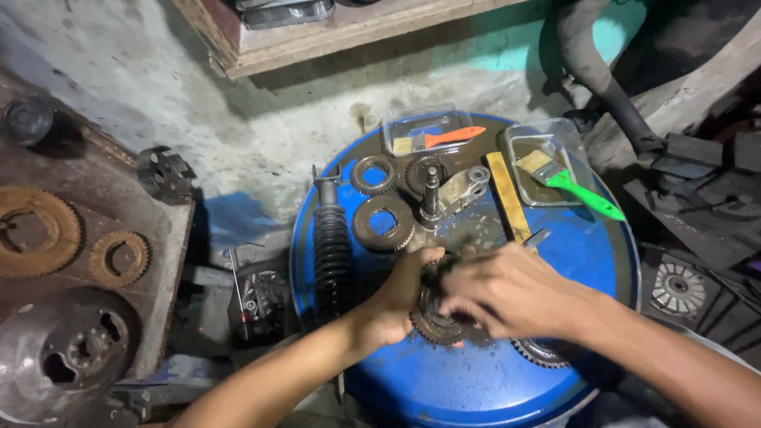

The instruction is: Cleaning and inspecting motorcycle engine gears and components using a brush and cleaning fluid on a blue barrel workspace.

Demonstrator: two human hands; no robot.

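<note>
Both my hands work over the top of a blue drum (587, 254). My left hand (400, 297) grips a dirty toothed gear (436, 326) near the drum's front. My right hand (507, 289) is closed over a dark, greasy object pressed against that gear; my fingers hide most of it, so I cannot tell what it is. Part of another toothed gear (541, 354) shows under my right wrist.
On the drum lie a black shock absorber (331, 255), two rusty gears (384, 223), a gear shaft (430, 194), a yellow stick (507, 198), a tray with a green-handled brush (567, 182) and a tray with an orange-handled brush (444, 139). Sprockets (119, 257) sit on a left bench.
</note>
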